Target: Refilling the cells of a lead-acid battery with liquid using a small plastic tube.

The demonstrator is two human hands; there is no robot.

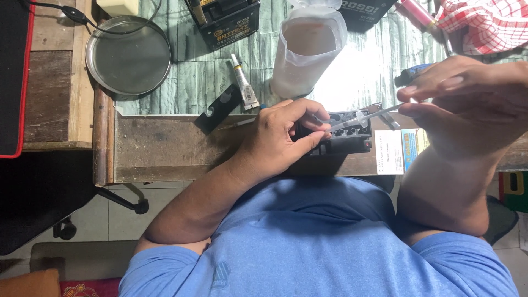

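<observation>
Place: small repair workshop, likely for vehicle batteries
Desk: worn wooden edge, scuffed green patterned top
Batteries: black battery at 12 o'clock; an open one at centre
Supplies: glue tube at 11 o'clock, plastic jug at 12, metal pan at 10

Metal pan, glue tube (lying flat), plastic jug.

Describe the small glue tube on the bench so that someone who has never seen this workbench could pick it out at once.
Start at the round metal pan at the bench's far left, then look right to the translucent plastic container. Between them, on the green wood-grain surface, lies the small glue tube, just beyond the left hand. Unlike the black bracket beside it, it is slim, silvery and white-capped.
</observation>
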